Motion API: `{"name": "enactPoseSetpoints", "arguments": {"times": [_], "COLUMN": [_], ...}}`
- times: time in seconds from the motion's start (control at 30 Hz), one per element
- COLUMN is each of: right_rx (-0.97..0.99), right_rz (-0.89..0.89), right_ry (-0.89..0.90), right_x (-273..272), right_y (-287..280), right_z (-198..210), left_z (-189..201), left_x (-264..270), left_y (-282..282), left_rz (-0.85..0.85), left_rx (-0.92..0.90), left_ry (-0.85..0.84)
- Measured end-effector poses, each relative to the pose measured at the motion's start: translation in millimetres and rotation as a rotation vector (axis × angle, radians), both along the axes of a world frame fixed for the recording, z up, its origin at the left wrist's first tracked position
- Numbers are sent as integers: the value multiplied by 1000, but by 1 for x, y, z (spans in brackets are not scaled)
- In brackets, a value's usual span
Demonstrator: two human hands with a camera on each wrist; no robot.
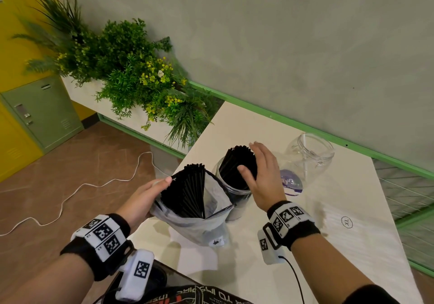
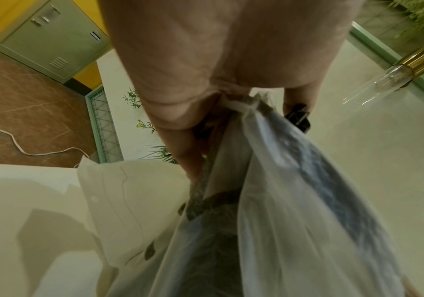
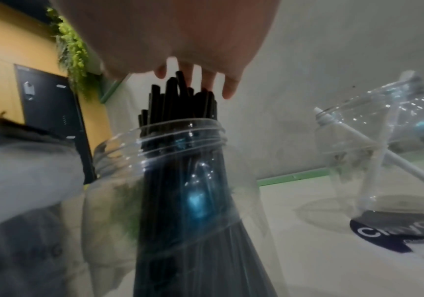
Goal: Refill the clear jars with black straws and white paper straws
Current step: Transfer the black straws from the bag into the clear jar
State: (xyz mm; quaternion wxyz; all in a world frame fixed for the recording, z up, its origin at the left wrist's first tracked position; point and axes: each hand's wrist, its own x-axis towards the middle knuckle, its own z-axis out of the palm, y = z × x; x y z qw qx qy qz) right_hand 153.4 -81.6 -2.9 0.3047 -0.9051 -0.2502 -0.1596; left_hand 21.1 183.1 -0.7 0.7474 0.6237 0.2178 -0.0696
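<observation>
On the white rectangular table (image 1: 270, 245), the left hand (image 1: 143, 198) pinches the rim of a translucent plastic bag (image 1: 199, 224) between thumb and fingers, holding its mouth wide; a fan of thin black plastic straws (image 1: 187, 191) stands inside the bag, their tips rising above its edge. Just beside the bag, on its right, stands a clear plastic jar (image 1: 234, 193) with a threaded neck, packed with a tight bundle of black straws (image 1: 237, 162) that lean out of its mouth. The right hand (image 1: 263, 174) lies flat against this bundle, fingers straight and loosely spread, thumb across the near side, gripping nothing. In the right wrist view the fingertips (image 3: 228, 90) seem to touch the straw tops, though blur makes that uncertain. Farther right, near the wall, a second clear plastic jar (image 1: 310, 155) holds a single white paper straw (image 3: 373, 146) that leans against its rim. A round dark purple label (image 1: 291, 184) lies on the table between the two jars.
</observation>
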Motion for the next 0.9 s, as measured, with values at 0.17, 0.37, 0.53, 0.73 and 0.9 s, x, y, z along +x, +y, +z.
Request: {"name": "enactPoseSetpoints", "arguments": {"times": [0.17,0.37,0.53,0.73,0.9], "right_rx": [-83,-316,-338,-391,-304], "right_rz": [-31,61,-6,-58,24], "right_ry": [96,125,-95,-105,-29], "right_x": [19,34,41,52,51], "right_y": [8,29,35,36,28], "right_z": [4,13,22,28,30], "left_z": [0,1,-6,1,3], "left_x": [-1,-3,-3,-4,-5], "left_y": [-2,0,5,3,3], "left_rz": [12,13,-4,-7,-9], "left_rx": [-19,-22,-16,-15,-1], "left_ry": [-7,7,-6,-2,11]}}
